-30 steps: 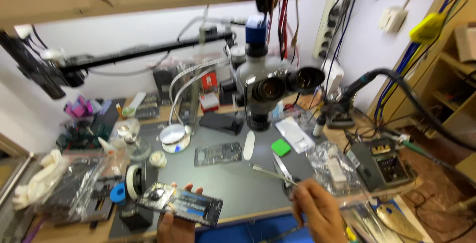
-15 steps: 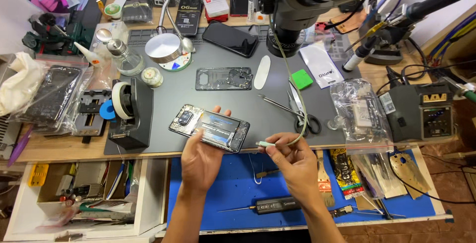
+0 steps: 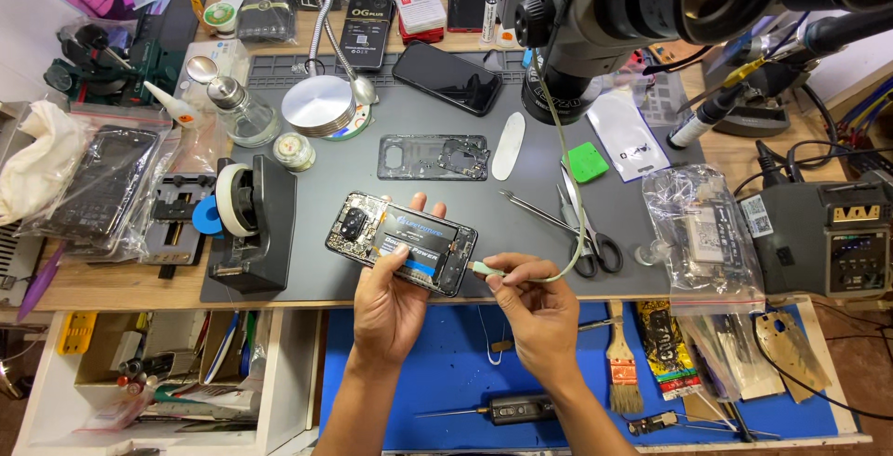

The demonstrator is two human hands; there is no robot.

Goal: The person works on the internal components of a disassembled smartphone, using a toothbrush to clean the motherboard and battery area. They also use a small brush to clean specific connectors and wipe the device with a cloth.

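We note both forearms entering from the lower edge, bare, converging toward the middle. Our left hand lies palm up, fingers curled upward, the thumb pressed across the top and fingertips showing beyond the far edge of what it grips. Our right hand sits just beside it, back up, thumb and forefinger pinched closed, pointing left.

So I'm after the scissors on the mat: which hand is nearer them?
Right. The right hand, pinching the pale green cable, sits just left of the scissors; the left hand is farther left, holding the opened phone.
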